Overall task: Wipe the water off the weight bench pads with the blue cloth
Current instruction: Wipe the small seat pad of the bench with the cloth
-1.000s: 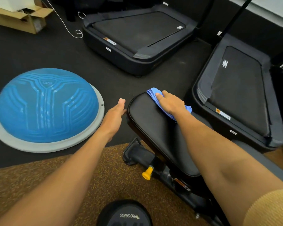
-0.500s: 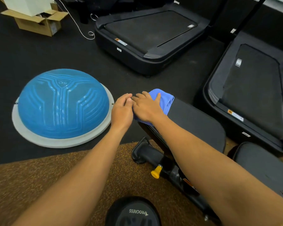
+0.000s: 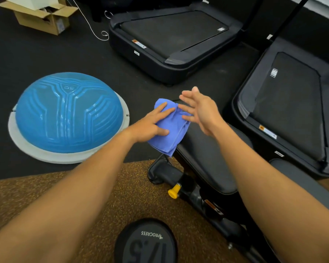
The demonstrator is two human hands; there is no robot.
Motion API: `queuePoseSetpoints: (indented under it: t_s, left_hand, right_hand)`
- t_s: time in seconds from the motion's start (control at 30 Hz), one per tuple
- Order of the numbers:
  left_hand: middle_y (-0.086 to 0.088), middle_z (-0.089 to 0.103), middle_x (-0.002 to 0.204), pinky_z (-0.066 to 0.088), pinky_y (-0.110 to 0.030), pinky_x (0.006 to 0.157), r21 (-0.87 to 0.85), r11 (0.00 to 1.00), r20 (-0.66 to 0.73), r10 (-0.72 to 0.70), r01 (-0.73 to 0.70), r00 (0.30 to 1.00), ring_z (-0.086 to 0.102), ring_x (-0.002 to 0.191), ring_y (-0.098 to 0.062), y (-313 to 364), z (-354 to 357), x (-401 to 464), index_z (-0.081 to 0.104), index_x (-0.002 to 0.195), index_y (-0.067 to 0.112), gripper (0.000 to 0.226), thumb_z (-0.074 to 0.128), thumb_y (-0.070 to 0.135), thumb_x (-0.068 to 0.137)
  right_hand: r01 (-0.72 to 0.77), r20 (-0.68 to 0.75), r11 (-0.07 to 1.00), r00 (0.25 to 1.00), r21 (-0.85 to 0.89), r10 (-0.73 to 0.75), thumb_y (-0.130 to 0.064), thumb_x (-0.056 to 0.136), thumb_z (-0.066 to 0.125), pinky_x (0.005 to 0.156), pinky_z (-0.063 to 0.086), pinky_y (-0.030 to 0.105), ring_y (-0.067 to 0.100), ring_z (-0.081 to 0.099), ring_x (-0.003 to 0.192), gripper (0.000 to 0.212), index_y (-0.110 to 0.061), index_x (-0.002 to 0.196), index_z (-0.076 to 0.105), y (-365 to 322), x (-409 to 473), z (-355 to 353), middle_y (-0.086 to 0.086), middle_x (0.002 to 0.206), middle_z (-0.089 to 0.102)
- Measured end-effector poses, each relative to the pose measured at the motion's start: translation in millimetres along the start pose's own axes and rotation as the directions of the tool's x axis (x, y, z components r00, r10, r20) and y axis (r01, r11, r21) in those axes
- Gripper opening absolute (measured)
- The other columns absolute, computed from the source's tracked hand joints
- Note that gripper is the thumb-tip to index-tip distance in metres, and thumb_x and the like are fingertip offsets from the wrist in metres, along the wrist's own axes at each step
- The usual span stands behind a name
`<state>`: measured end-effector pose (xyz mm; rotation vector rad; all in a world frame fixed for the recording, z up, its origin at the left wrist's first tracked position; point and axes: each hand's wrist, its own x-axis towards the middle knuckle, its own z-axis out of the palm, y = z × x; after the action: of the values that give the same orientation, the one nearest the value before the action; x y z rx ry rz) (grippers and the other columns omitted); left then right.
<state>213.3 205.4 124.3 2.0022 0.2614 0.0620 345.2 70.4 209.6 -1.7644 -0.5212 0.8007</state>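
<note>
The blue cloth (image 3: 172, 130) lies bunched over the left end of the black bench pad (image 3: 203, 158), partly hanging off its edge. My left hand (image 3: 152, 123) lies on the cloth with fingers spread flat. My right hand (image 3: 199, 109) hovers just right of the cloth, fingers straight and apart, fingertips near its folds. A second dark pad (image 3: 302, 183) shows at the right behind my right forearm. No water is visible on the pads.
A blue balance dome (image 3: 68, 112) on a grey ring sits left of the bench. Two black treadmill decks (image 3: 171, 35) (image 3: 289, 103) lie behind. A yellow adjustment knob (image 3: 174, 190) sticks out under the pad. A weight plate (image 3: 146, 242) lies at the bottom, a cardboard box (image 3: 44, 18) far left.
My right hand has let go of the cloth and lifted to the right. My left hand has moved onto the cloth and now lies flat on it.
</note>
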Motion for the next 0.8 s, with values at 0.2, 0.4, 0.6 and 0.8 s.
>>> queuePoseSetpoints:
  t_s: [0.2, 0.4, 0.6, 0.8]
  left_hand:
    - [0.008, 0.0, 0.169, 0.018, -0.047, 0.122, 0.689, 0.707, 0.111, 0.118, -0.162, 0.987, 0.01, 0.154, -0.026, -9.8, -23.7, 12.6, 0.006, 0.16, 0.041, 0.121, 0.086, 0.043, 0.069]
    - [0.013, 0.002, 0.169, 0.011, -0.058, 0.121, 0.84, 0.468, 0.166, 0.263, -0.276, 0.95, 0.0, 0.156, -0.022, -18.5, -19.0, 34.0, -0.007, 0.158, 0.039, 0.143, 0.083, 0.073, 0.052]
    - [0.002, 0.026, 0.165, 0.021, -0.049, 0.12, 0.762, 0.497, 0.19, 0.443, -0.416, 0.876, 0.02, 0.153, -0.031, -28.2, -8.5, 31.6, 0.027, 0.157, 0.028, 0.127, 0.082, 0.075, 0.053]
    - [0.001, 0.035, 0.161, 0.025, -0.054, 0.118, 0.778, 0.449, 0.122, 0.579, -0.44, 0.806, 0.032, 0.148, -0.031, -25.2, 31.6, 6.3, 0.031, 0.156, 0.03, 0.1, 0.074, 0.064, 0.072]
  right_hand:
    - [0.025, -0.063, 0.996, 0.998, -0.083, -0.031, -0.039, 0.107, 0.039, 0.114, 0.04, 0.041, 0.019, 0.051, 0.136, 0.05, -0.011, 0.147, 0.049, 5.7, -4.2, -21.9, 0.003, 0.147, 0.056]
    - [0.116, -0.16, 0.93, 0.97, -0.349, -0.181, -0.052, 0.098, 0.037, 0.114, 0.039, 0.038, 0.008, 0.056, 0.126, 0.053, -0.021, 0.132, 0.064, 24.9, -3.6, -33.1, -0.005, 0.136, 0.063]
    - [0.108, -0.174, 0.842, 0.957, -0.528, -0.231, -0.04, 0.108, 0.035, 0.087, 0.038, 0.017, 0.012, 0.057, 0.115, 0.041, -0.018, 0.123, 0.066, 43.8, -8.8, -45.9, -0.008, 0.115, 0.063]
    - [0.11, -0.128, 0.812, 0.967, -0.574, -0.222, -0.042, 0.107, 0.037, 0.087, 0.038, 0.023, 0.009, 0.056, 0.107, 0.039, -0.021, 0.122, 0.066, 49.1, -8.3, -42.7, -0.011, 0.113, 0.064]
